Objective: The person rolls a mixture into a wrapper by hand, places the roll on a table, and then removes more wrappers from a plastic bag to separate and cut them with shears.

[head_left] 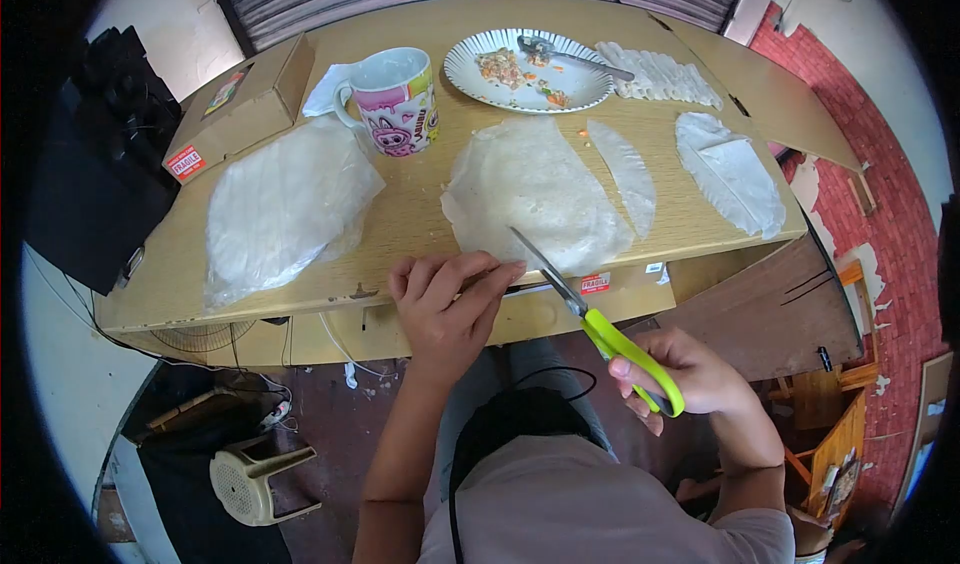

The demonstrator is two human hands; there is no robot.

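A thin, pale round wrapper (530, 189) lies on the table, its near edge at the table's front edge. My left hand (445, 299) is closed at that edge, thumb and fingertips pinching it. My right hand (685, 369) grips scissors (625, 349) with lime-green handles. One blade lies over the wrapper, pointing away and to the left; the other blade is mostly hidden under it. A narrow curved strip of wrapper (625, 174) lies just to the right, cut off from the round sheet.
Around the wrapper are a plastic bag of wrappers (285, 204), a cartoon mug (390, 104), and a paper plate (470, 89) with chopped filling and a spoon (580, 59). White rolls (665, 76) and folded wrapper pieces (730, 174) lie right. A cardboard box (240, 109) stands left.
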